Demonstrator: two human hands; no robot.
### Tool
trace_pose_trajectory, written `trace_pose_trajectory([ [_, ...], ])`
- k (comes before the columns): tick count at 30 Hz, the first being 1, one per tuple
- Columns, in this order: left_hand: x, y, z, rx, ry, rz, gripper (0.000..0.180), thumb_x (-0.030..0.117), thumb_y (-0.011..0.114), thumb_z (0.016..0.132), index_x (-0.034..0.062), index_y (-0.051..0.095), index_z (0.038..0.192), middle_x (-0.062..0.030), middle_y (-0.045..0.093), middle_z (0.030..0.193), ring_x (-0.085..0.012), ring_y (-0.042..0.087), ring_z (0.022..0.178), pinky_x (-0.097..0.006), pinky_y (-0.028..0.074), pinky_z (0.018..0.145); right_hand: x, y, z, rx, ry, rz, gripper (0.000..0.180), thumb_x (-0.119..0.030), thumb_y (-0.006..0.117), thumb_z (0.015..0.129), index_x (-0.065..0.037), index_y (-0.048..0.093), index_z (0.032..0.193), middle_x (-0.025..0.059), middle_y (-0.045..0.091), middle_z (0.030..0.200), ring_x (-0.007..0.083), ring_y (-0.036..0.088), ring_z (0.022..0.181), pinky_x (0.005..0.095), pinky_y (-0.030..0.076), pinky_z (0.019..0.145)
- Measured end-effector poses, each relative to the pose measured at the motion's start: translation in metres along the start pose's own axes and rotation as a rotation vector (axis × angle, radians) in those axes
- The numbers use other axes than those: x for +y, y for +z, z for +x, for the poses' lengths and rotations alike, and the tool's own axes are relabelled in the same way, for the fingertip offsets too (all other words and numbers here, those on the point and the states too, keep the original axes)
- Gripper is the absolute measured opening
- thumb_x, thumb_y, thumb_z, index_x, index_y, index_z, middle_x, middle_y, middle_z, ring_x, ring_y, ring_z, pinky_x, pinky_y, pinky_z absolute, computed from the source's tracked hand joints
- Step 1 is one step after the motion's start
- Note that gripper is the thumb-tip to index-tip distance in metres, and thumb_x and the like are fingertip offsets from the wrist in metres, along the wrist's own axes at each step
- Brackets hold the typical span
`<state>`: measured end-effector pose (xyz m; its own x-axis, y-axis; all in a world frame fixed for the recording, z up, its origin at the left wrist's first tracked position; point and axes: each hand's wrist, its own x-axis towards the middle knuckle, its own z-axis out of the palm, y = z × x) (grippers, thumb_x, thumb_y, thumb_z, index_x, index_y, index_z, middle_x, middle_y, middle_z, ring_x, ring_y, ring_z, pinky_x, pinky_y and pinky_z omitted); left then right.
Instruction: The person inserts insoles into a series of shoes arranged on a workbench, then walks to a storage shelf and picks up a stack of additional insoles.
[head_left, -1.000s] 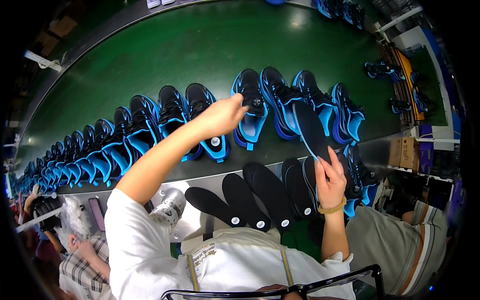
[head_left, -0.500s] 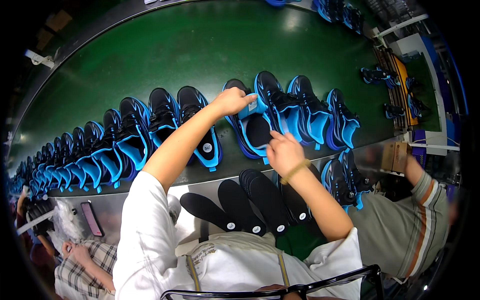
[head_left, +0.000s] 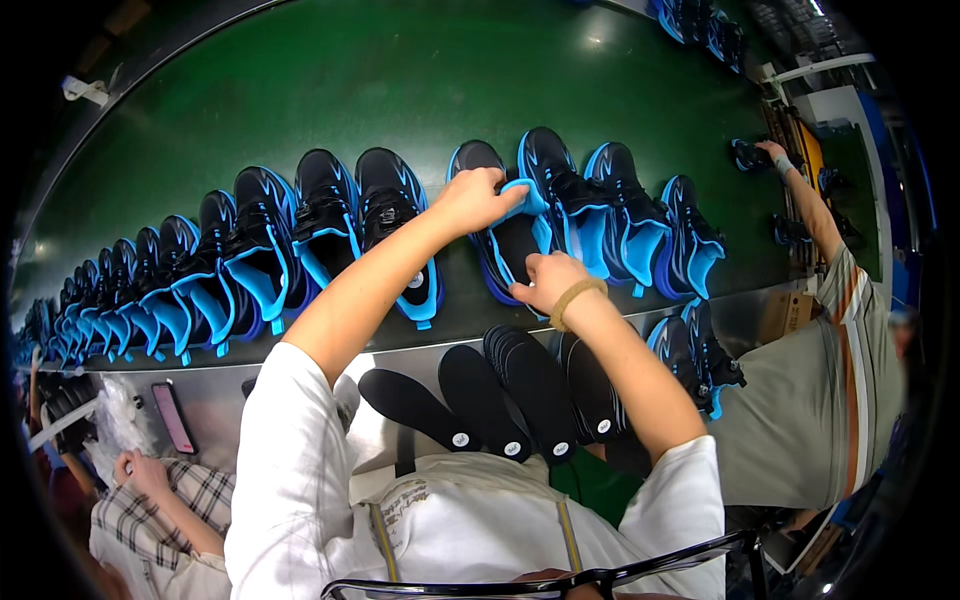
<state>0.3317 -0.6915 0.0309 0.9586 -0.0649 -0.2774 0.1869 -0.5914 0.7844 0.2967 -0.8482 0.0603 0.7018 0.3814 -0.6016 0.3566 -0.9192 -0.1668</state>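
head view: a black and blue sneaker (head_left: 505,240) lies on the green belt (head_left: 300,90). its tongue is pinched back by the left hand (head_left: 472,200); a soft, light insole (head_left: 518,245) is pressed in by the right hand (head_left: 548,280). shoes crowd 3 and 9 o'clock; open belt lies at 12.

black-blue sneaker (head_left: 500,235) on belt, black insole (head_left: 517,243) seemingly inside
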Motion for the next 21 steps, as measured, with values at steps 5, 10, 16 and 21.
trace_pose_trajectory([
  [5,-0.007,0.006,0.005,0.016,0.089,-0.019,0.047,0.042,0.05,0.075,-0.0036,0.053,0.065,-0.0187,0.052,0.057,-0.0274,0.053,0.055,-0.036,0.04,0.053,0.008,0.009,0.027,0.088,-0.23,-0.097,0.017,-0.016,0.05,0.068,-0.003,0.06,0.075,0.0189,0.056,0.082,0.0306,0.055,0.077,0.0367,0.044,0.07],
  [10,-0.007,0.006,0.005,0.0,0.109,-0.001,0.045,0.041,0.049,0.077,-0.0026,0.052,0.065,-0.0183,0.052,0.057,-0.0281,0.053,0.055,-0.037,0.04,0.053,0.008,0.038,0.052,0.155,-0.25,-0.195,0.019,-0.011,0.043,0.074,-0.003,0.059,0.08,0.0177,0.05,0.095,0.0282,0.05,0.086,0.0344,0.043,0.074],
  [16,-0.01,0.004,0.009,-0.008,0.149,0.051,0.045,0.041,0.048,0.078,-0.0012,0.053,0.065,-0.0177,0.052,0.058,-0.0291,0.053,0.056,-0.036,0.04,0.053,-0.002,0.03,0.057,-0.062,-0.012,-0.149,0.028,-0.019,0.039,0.08,-0.002,0.054,0.096,0.018,0.045,0.106,0.0285,0.043,0.1,0.0328,0.037,0.083],
  [21,-0.012,-0.002,0.009,-0.079,0.069,0.072,0.04,0.039,0.049,0.078,-0.0005,0.052,0.074,-0.0166,0.054,0.06,-0.0303,0.053,0.058,-0.036,0.041,0.054,-0.015,0.007,0.05,-0.315,-0.07,-0.337,0.037,-0.025,0.037,0.082,0.0,0.047,0.108,0.0147,0.04,0.112,0.0258,0.037,0.105,0.031,0.034,0.086],
])
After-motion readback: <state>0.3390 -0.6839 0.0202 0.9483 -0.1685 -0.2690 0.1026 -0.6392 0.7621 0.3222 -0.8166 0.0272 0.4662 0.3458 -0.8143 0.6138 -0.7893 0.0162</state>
